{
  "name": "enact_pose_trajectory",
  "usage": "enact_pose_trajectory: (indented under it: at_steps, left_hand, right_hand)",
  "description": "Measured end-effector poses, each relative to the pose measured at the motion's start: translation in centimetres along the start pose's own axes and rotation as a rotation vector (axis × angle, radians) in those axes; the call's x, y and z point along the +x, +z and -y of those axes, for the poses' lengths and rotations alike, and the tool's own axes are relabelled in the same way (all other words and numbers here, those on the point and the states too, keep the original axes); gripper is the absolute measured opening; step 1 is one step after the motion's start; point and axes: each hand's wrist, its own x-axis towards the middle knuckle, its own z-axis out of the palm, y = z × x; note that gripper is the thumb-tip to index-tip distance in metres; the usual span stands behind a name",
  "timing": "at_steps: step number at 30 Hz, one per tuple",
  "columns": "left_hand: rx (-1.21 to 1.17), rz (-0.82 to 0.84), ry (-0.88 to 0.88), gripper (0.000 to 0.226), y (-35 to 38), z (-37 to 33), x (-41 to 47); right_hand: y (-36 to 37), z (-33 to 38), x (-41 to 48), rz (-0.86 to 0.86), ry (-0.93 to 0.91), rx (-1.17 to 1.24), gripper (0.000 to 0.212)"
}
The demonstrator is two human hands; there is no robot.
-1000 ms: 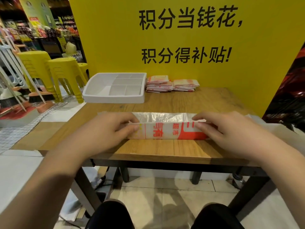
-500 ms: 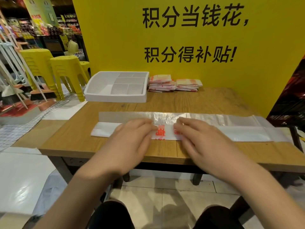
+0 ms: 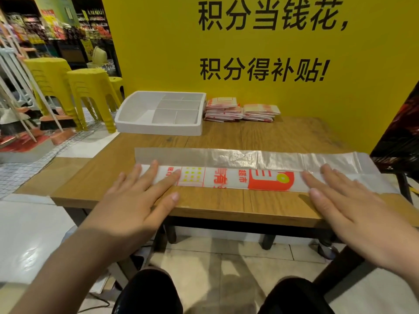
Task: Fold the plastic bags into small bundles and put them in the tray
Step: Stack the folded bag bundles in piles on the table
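Hands slid apart since earlier frame; left hand [image 3: 136, 200], right hand [image 3: 344, 200] flat, fingers straight, pressed on folded plastic bag [image 3: 238, 177] ends.

A long plastic bag [image 3: 226, 180] lies flat along the front of the wooden desk [image 3: 272, 137]. At the back sit a white tray [image 3: 158, 129] and, just beside it, two stacks of folded bags [image 3: 224, 109].

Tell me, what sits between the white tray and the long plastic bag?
Nothing but bare table between tray and bag, in the head view.
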Motion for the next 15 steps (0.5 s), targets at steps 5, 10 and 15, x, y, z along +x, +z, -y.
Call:
enact_pose_trajectory:
  at_steps: [5,10,15]
  left_hand:
    - [0.004,-0.035,0.013,0.081,-0.2,-1.0,-0.4]
    - [0.01,-0.178,0.213,0.086,0.2,-2.9,0.1]
    - [-0.022,-0.244,0.307,0.059,1.4,-2.8,0.1]
  right_hand:
    - [0.3,0.8,-0.2,-0.028,0.017,-0.04,0.09]
    - [0.5,3.8,-0.3,-0.136,-0.147,-0.082,0.09]
    - [1.6,4.7,-0.2,-0.192,-0.264,-0.101,0.077]
